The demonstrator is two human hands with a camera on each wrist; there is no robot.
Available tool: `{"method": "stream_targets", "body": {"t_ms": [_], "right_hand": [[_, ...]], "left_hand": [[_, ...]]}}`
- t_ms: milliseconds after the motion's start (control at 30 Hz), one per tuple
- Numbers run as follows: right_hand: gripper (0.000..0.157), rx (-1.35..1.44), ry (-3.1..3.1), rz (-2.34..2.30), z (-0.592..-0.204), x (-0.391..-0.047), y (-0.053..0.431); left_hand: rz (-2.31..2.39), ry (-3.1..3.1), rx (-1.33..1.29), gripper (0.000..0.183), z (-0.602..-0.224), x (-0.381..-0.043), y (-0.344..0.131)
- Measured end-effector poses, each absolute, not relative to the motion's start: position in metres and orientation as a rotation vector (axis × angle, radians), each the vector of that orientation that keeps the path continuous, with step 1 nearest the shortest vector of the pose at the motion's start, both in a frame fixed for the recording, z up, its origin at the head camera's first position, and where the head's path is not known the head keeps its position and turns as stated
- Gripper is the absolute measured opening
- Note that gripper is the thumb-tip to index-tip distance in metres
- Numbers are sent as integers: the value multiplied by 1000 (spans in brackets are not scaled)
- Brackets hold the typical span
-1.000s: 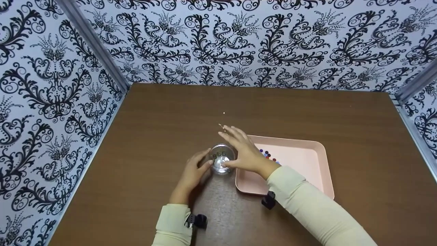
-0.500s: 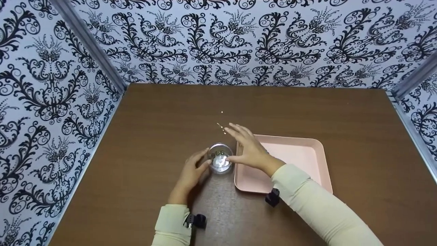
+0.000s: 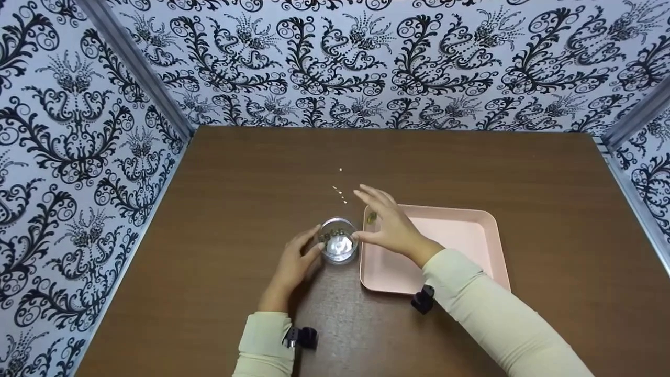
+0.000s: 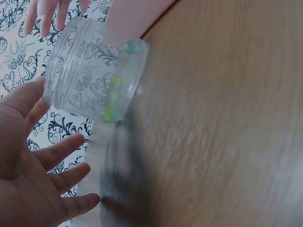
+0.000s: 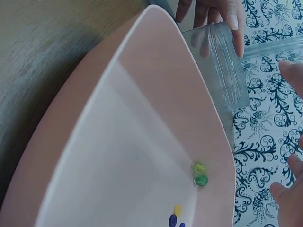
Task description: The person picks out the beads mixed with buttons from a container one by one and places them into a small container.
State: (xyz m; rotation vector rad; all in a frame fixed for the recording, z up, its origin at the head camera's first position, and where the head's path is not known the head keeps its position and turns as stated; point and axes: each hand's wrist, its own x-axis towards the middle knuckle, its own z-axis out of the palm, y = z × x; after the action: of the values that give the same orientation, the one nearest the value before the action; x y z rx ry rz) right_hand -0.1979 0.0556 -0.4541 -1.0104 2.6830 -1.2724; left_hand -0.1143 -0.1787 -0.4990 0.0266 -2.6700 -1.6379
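A clear jar stands left of a pink tray. Several green and yellow marbles lie at its bottom. My left hand touches the jar's left side near the rim with thumb and index finger; its other fingers are spread apart from it. My right hand hovers over the tray's left side, fingers extended and nothing held, with its thumb close to the jar's rim. In the right wrist view, a green marble and a yellow marble lie together by the tray's wall.
Below those marbles, a dark blue button and a yellow piece lie on the tray floor. Small white specks dot the brown table beyond the jar. Patterned walls close off the back and sides.
My right hand has moved right, away from the jar and further over the tray. Marbles now show at the tray's left wall in the head view. My left hand stays at the jar.
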Motion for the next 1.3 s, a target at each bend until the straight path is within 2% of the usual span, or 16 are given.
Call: {"method": "stream_targets", "body": {"t_ms": [667,967,1300], "right_hand": [[78,-764,2519,-1547,-457,-203,67],[64,-576,2433,-1706,-460,-207,69],[60,-521,2373,-1832,-464,-211,70]], "left_hand": [[-1589,-2653,-30,44,-504,-116,-180],[-1567,-2657,-45,43,-503,-115,-180],[-1583,-2673,-16,44,-500,-114,-180]]}}
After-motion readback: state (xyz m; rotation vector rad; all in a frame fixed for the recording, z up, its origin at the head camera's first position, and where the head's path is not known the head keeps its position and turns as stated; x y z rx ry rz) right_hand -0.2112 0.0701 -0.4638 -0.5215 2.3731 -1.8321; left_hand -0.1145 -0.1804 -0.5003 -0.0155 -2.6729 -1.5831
